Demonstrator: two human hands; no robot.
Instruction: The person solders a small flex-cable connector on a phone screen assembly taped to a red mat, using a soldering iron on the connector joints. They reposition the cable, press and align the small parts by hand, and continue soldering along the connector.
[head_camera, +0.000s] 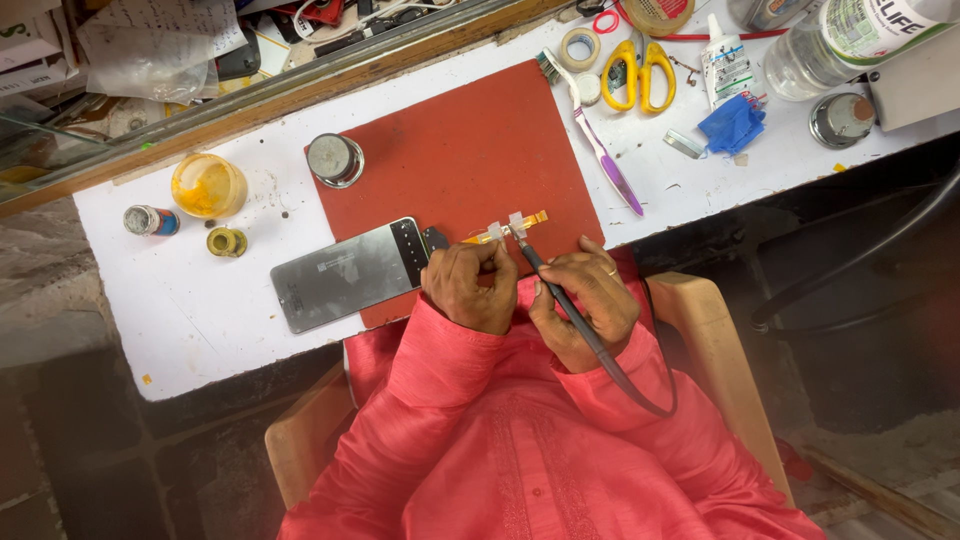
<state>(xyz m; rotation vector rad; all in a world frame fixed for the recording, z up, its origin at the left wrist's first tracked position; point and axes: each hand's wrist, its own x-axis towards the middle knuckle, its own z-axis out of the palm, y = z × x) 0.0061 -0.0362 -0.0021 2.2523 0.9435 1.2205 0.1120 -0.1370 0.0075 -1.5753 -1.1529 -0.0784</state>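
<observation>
At the centre of the frame, a small orange flex strip (510, 229) is pinned to the red mat (470, 150) by the closed fingers of the left hand (470, 285). A dark corded iron (560, 300) is gripped pen-style in the right hand (590, 300), its tip set on the strip just beside the left fingertips. For this step to be done well, the strip should be kept flat and still, the tip laid lightly on the joint only, and the left fingers kept just clear of the hot end; the cord, which loops over the right forearm, is best kept slack.

A grey phone panel (345, 273) lies left of the hands, half on the mat, half on the white counter (190, 320). A yellow pot (207, 185) and a small bottle (150, 220) stand at the left; a toothbrush (595, 135), yellow scissors (640, 75), tape rolls and a glue bottle (727, 60) are spread across the upper right. The counter is stained and crowded, with clutter behind a glass edge at the upper left and a rough grey floor below.
</observation>
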